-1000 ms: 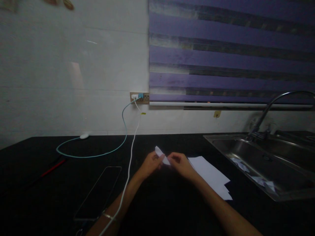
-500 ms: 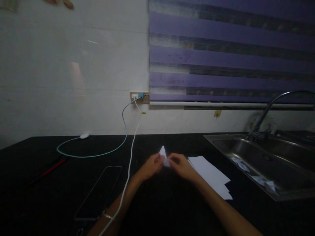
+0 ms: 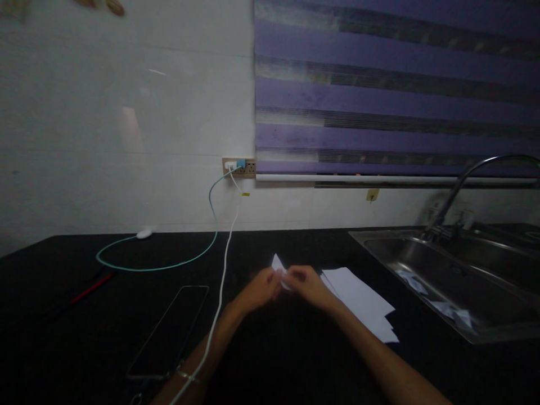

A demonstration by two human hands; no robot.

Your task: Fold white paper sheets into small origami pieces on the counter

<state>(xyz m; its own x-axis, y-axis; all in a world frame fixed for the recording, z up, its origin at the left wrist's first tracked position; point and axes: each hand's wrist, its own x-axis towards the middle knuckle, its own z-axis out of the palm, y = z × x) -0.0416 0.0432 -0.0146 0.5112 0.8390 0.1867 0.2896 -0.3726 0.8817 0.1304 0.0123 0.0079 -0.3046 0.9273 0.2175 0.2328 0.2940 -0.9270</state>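
Between my two hands is a small piece of folded white paper [image 3: 276, 262], its pointed tip facing up and away from me. My left hand [image 3: 262, 286] pinches its left side, fingers closed. From the right, my right hand [image 3: 304, 283] presses thumb and fingertips on the paper's lower right part. The fingers hide much of the paper's lower half. To the right of my right hand lie several sheets of white paper [image 3: 358, 301], loosely stacked on the black countertop [image 3: 270, 349].
A phone [image 3: 169, 332] lies left of my left forearm, over which a white cable [image 3: 225, 264] runs. Farther left are a teal cable [image 3: 156, 269] and a red stick-like thing [image 3: 93, 288]. At right, folded white papers [image 3: 453, 315] rest on the edge of a steel sink [image 3: 405, 253] with a faucet [image 3: 451, 194].
My right hand has moved slightly left, closer to my left hand, covering more of the paper. The paper's tip has shifted a little left and down.
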